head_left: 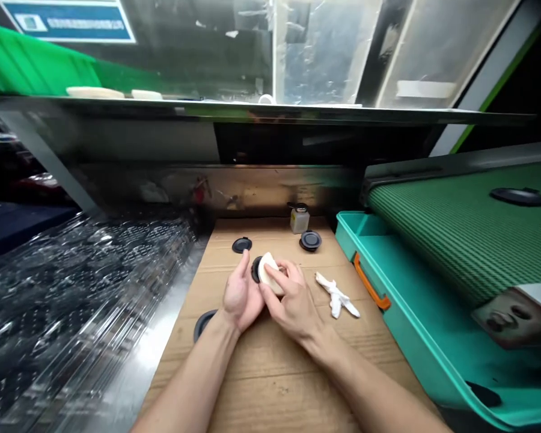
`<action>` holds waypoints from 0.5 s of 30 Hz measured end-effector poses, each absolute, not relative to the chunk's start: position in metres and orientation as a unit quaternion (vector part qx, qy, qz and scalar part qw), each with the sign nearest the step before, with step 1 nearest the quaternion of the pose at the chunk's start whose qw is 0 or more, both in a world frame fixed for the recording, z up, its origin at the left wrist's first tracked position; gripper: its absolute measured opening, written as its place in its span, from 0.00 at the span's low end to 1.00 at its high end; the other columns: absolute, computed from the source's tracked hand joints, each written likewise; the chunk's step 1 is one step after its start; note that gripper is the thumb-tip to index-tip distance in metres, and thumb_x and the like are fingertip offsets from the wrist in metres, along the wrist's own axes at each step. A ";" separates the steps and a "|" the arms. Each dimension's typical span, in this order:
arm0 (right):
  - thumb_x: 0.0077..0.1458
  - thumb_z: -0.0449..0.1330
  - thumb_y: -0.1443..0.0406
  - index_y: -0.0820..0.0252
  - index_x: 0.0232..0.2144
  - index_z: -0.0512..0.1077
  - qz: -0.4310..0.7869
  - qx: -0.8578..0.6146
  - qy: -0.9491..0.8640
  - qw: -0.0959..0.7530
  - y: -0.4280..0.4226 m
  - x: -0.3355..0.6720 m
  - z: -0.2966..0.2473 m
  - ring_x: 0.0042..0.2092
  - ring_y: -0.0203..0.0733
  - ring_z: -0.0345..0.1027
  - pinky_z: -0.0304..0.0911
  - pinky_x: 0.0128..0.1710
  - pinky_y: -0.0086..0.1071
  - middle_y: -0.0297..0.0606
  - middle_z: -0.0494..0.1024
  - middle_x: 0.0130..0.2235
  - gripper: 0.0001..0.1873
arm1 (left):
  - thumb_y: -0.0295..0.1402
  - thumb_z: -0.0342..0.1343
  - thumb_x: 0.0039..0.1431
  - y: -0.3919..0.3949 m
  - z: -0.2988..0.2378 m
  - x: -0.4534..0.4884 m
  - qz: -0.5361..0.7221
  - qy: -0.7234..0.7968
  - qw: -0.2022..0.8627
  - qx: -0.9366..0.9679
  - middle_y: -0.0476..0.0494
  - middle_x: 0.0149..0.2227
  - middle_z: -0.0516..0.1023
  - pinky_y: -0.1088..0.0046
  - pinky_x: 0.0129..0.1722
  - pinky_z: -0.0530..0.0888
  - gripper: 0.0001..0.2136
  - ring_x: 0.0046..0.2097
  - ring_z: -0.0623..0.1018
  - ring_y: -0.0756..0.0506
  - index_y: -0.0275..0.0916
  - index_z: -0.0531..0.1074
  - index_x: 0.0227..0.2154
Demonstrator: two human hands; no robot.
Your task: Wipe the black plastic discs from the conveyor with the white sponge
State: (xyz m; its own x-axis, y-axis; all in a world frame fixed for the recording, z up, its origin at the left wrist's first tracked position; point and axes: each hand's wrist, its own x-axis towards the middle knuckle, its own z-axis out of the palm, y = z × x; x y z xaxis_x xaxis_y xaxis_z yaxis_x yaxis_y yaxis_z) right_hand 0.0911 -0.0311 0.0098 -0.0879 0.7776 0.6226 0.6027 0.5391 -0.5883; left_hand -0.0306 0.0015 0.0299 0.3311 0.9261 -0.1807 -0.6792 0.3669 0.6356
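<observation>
At the middle of a cardboard sheet [270,373], a right hand [293,307] with curled fingers [279,287] grasps a white pad [268,273] against a black disc [256,269], while the left hand [242,299], fingers open and upright, appears placed to steady the disc.

Bright, even light falls on the worktop [270,385], leaving only faint shadows beneath the right hand [293,307]. Left of it, crinkled plastic [81,307] throws hard glare. Wide-angle distortion bends the frame's edges, and the dark background looks soft and smeared.
</observation>
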 end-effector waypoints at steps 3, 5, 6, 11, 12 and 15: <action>0.62 0.53 0.64 0.55 0.55 0.70 0.074 -0.474 -0.764 0.432 -0.038 0.076 0.010 0.52 0.51 0.61 0.63 0.51 0.46 0.47 0.66 0.55 0.20 | 0.44 0.45 0.65 0.001 0.029 -0.036 0.506 0.244 0.802 0.203 0.33 0.51 0.76 0.58 0.54 0.73 0.20 0.51 0.77 0.38 0.33 0.73 0.45; 0.64 0.50 0.64 0.56 0.55 0.70 0.049 -0.488 -0.765 0.417 -0.034 0.072 0.012 0.52 0.51 0.60 0.62 0.52 0.47 0.47 0.65 0.56 0.19 | 0.42 0.44 0.67 0.002 0.024 -0.037 0.521 0.237 0.797 0.191 0.33 0.51 0.76 0.61 0.56 0.72 0.20 0.53 0.76 0.39 0.32 0.73 0.46; 0.64 0.49 0.65 0.56 0.54 0.71 0.035 -0.495 -0.762 0.415 -0.032 0.071 0.013 0.51 0.51 0.60 0.61 0.52 0.47 0.47 0.66 0.55 0.19 | 0.41 0.44 0.67 0.003 0.022 -0.037 0.530 0.238 0.792 0.186 0.33 0.50 0.77 0.61 0.56 0.72 0.19 0.53 0.76 0.40 0.32 0.73 0.47; 0.65 0.47 0.66 0.60 0.55 0.69 0.011 -0.485 -0.791 0.372 -0.029 0.072 0.016 0.51 0.51 0.58 0.60 0.52 0.46 0.49 0.65 0.57 0.20 | 0.41 0.47 0.66 0.003 0.016 -0.033 0.510 0.267 0.799 0.174 0.33 0.47 0.79 0.62 0.56 0.72 0.18 0.52 0.77 0.40 0.31 0.73 0.46; 0.65 0.46 0.66 0.60 0.54 0.70 0.006 -0.497 -0.785 0.369 -0.030 0.073 0.016 0.51 0.51 0.58 0.60 0.51 0.46 0.50 0.66 0.56 0.20 | 0.40 0.48 0.66 0.002 0.016 -0.031 0.513 0.271 0.795 0.178 0.33 0.47 0.79 0.63 0.56 0.72 0.17 0.52 0.77 0.40 0.32 0.73 0.46; 0.65 0.45 0.66 0.61 0.52 0.71 -0.003 -0.529 -0.766 0.365 -0.030 0.075 0.015 0.49 0.50 0.58 0.60 0.51 0.45 0.49 0.67 0.55 0.20 | 0.39 0.49 0.65 0.000 0.017 -0.028 0.530 0.283 0.778 0.182 0.34 0.46 0.79 0.65 0.55 0.73 0.16 0.52 0.77 0.40 0.32 0.74 0.45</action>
State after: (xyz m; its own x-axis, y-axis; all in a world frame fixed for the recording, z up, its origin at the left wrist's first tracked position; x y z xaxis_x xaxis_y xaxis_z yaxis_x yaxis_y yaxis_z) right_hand 0.0747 -0.0303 0.0155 -0.1737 0.8090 0.5616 0.8131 0.4396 -0.3817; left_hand -0.0279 -0.0003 0.0171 0.2781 0.9281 -0.2476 -0.7213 0.3720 0.5842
